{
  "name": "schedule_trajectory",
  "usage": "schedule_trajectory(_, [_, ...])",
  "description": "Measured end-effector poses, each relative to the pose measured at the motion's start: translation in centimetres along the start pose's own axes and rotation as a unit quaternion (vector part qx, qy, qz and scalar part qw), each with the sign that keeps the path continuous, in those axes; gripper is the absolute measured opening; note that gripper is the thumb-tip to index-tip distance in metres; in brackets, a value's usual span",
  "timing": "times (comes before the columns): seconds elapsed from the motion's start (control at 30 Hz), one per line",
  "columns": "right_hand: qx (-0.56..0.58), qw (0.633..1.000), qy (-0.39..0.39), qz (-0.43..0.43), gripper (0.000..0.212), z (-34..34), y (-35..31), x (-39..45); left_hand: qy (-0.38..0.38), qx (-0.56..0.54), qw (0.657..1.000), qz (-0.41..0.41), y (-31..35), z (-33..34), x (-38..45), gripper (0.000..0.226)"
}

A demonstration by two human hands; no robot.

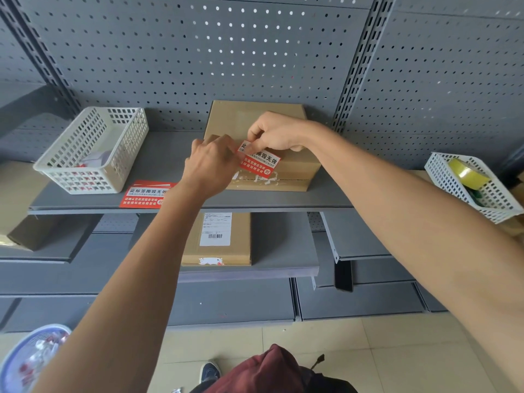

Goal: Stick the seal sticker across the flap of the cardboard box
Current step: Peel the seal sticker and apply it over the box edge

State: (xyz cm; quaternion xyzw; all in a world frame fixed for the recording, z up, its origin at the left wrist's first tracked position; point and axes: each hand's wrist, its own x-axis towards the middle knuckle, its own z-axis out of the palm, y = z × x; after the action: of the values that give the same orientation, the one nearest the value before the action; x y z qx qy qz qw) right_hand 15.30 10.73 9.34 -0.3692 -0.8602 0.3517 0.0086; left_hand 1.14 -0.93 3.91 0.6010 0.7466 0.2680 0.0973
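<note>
A flat cardboard box (295, 168) lies on the grey shelf (170, 154), its front flap edge marked with white torn residue. A red seal sticker (262, 163) with white and black print hangs over the box's front top edge. My right hand (276, 133) pinches the sticker's upper edge from above. My left hand (211, 163) holds the sticker's left end, fingers curled against the box's front left corner. Part of the sticker is hidden behind both hands.
A second red sticker sheet (146, 195) lies on the shelf's front edge, left of the box. A white basket (93, 148) stands at the left, another white basket (476, 185) with yellow tape at the right. A labelled cardboard box (217, 239) sits on the lower shelf.
</note>
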Motion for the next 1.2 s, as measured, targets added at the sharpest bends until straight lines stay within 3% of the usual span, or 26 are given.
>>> schedule_trajectory(0.07, [0.007,1.0,0.006,-0.005,0.013,0.1,0.1,0.0,0.009,0.013,1.0,-0.007,0.1,0.3,0.2,0.056])
schedule_trajectory(0.2, [0.044,0.999,0.023,-0.023,0.009,0.2,0.7,-0.6,0.043,0.007,0.999,-0.008,0.3,0.9,0.3,0.022])
schedule_trajectory(0.3, [0.073,0.994,0.068,-0.043,0.017,0.1,1.4,-1.6,0.048,-0.006,0.999,-0.01,0.3,0.9,0.4,0.017])
schedule_trajectory(0.37, [0.065,0.992,0.098,-0.051,0.023,-0.3,2.3,-2.2,0.048,-0.015,0.999,-0.016,0.1,0.8,0.5,0.016])
schedule_trajectory(0.5, [-0.011,0.996,0.082,-0.028,0.015,-0.4,3.6,-3.5,0.042,-0.028,0.999,-0.019,0.4,0.7,0.2,0.015])
schedule_trajectory(0.7, [0.008,0.995,0.1,-0.018,0.008,0.5,3.7,-3.0,0.024,0.001,1.0,-0.017,1.4,0.0,0.1,0.01])
schedule_trajectory(0.83, [0.039,0.995,0.092,-0.014,0.007,0.5,3.8,-2.9,-0.005,-0.039,0.998,-0.041,2.6,-0.7,0.3,0.027])
schedule_trajectory(1.0, [0.057,0.993,0.106,-0.019,0.007,0.8,4.1,-3.2,0.004,-0.001,0.998,-0.064,3.7,0.1,0.7,0.009])
schedule_trajectory(1.1, [0.063,0.992,0.109,-0.017,0.01,0.9,4.1,-3.3,0.01,-0.005,0.997,-0.081,3.5,0.5,0.9,0.029])
schedule_trajectory(1.2, [0.068,0.992,0.105,-0.018,0.008,1.0,3.8,-3.6,0.017,-0.029,0.996,-0.088,3.2,0.6,1.1,0.03])
